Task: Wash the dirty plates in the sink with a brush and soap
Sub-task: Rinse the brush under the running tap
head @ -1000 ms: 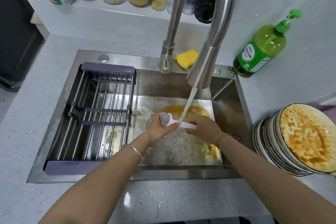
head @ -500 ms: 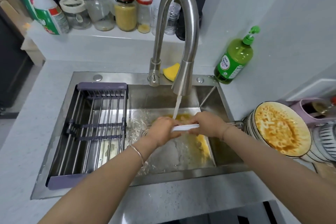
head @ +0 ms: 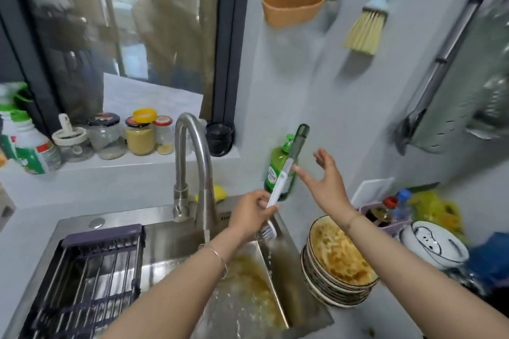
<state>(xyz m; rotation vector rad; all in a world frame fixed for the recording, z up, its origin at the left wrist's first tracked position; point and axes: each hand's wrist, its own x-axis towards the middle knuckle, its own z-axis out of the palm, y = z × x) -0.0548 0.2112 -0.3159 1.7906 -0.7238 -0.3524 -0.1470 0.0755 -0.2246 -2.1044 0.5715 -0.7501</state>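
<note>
Grey counter surrounds a steel sink. Far left, jars stand in a row on the window ledge. A dark rack fills the sink's left half, and the right half holds yellow-brown greasy water. The faucet arches over the middle, with a yellow sponge on the rim behind it. The left hand is raised above the sink's right edge, clenched round the lower end of the brush. The bristle head hangs just below the fist, pointing down and dripping. The handle runs up and to the right, crossing in front of the green soap bottle. The right hand grasps nothing, its fingers spread and straight. One fingertip lies beside the handle's mid-length; contact cannot be determined. The dirty plates sit stacked on the counter just right of the sink. A white bowl stands further right.
</note>
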